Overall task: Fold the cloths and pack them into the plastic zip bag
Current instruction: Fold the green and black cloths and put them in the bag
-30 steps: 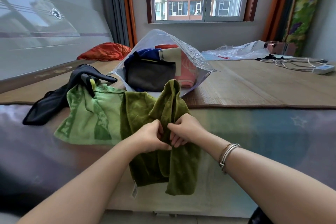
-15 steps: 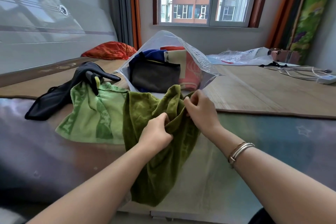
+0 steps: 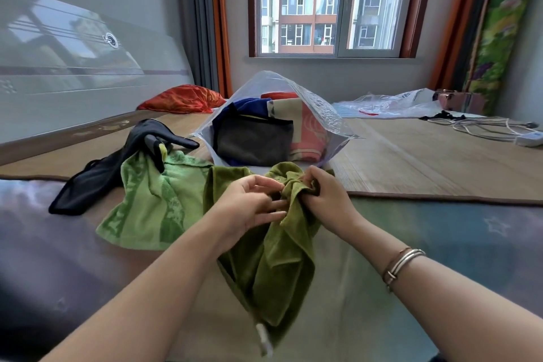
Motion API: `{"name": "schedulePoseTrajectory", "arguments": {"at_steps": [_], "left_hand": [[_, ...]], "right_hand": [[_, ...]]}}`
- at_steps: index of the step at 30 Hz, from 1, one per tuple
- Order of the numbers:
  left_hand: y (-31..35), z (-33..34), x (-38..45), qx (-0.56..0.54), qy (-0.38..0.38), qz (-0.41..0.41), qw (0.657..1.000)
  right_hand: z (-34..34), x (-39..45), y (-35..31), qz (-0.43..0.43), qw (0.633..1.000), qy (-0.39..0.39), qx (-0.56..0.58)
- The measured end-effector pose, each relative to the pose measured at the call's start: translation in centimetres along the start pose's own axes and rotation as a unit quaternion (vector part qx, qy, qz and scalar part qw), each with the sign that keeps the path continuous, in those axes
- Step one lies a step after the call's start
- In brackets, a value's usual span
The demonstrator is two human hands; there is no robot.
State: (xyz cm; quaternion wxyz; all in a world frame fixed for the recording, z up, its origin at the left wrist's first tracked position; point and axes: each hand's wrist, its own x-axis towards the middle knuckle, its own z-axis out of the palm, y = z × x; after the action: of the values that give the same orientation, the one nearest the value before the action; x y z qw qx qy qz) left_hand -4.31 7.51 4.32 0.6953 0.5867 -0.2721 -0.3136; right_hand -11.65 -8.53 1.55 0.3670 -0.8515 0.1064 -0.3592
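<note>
Both hands work the olive-green towel (image 3: 273, 262), which lies bunched at the near edge of the bed, its lower part hanging toward the camera with a white tag (image 3: 263, 338) at the bottom corner. The right hand (image 3: 326, 197) has its fingers curled round a gathered fold at the towel's top, gripping it; the left hand (image 3: 249, 203) rests its loosely spread fingers against the same bunch, pinching nothing plainly. Just behind stands the clear plastic zip bag (image 3: 317, 109) (mouth open, folded cloths inside). A light green towel (image 3: 150, 206) lies touching the olive one, partly under a black garment (image 3: 97, 179).
</note>
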Motion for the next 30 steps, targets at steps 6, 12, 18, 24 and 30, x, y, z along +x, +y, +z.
{"name": "schedulePoseTrajectory", "arguments": {"at_steps": [6, 12, 18, 24, 30], "left_hand": [[-1.8, 1.0, 0.5, 0.272, -0.008, 0.102, 0.957], [-3.3, 0.8, 1.8, 0.418, 0.044, 0.195, 0.886], [-1.3, -0.2, 2.1, 0.299, 0.187, 0.207, 0.913], [-1.3, -1.1, 2.9, 0.109, 0.214, 0.058, 0.969], [-1.0, -0.8, 2.1, 0.01, 0.112, 0.011, 0.994]], "right_hand": [[0.1, 0.1, -0.7, 0.1, 0.971, 0.026, 0.214], [-0.9, 0.3, -1.6, 0.196, 0.927, 0.015, 0.319], [-1.2, -0.3, -1.4, 0.009, 0.998, -0.059, 0.022], [0.4, -0.8, -1.1, -0.109, 0.966, -0.208, -0.106], [0.2, -1.0, -1.3, -0.108, 0.948, -0.221, -0.203]]}}
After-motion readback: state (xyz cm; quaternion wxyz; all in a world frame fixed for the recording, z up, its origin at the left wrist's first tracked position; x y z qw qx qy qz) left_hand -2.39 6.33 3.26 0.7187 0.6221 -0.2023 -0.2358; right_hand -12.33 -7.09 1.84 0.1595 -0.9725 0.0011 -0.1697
